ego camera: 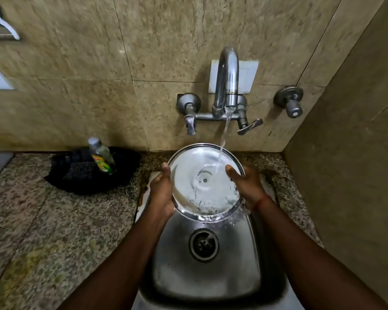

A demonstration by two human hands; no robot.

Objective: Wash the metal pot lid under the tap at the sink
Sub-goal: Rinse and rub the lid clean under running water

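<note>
A round metal pot lid (189,175) is held above the steel sink (179,271), its hollow underside facing me and tilted so water pours off its near edge. My left hand (161,190) grips the lid's left rim. My right hand (246,182) grips the right rim, thumb over the edge. The chrome tap (227,79) on the wall runs a thin stream that strikes the lid right of its centre.
A dish-soap bottle (101,156) and a dark scrubber (81,173) sit in a black holder (126,166) on the granite counter (43,231) left of the sink. Tap handles (249,126) and a wall valve (291,102) are on the tiled wall. A side wall (349,175) closes the right.
</note>
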